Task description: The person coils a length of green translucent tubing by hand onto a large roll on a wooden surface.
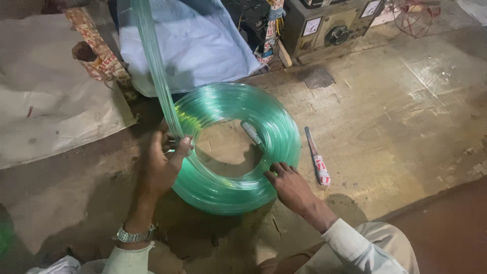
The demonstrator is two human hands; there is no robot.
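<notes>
A large coil of clear green plastic tubing lies flat on a worn wooden board. My left hand grips a band of several tube strands where it leaves the coil's left edge and rises up out of view. My right hand rests flat on the coil's lower right rim, fingers spread. A grey tube end piece lies across the inner edge of the coil. A metal watch is on my left wrist.
A knife with a wrapped handle lies on the board just right of the coil. Behind the coil are a pale blue plastic sheet, a grey metal box with dials and tangled wires. Brown paper covers the left.
</notes>
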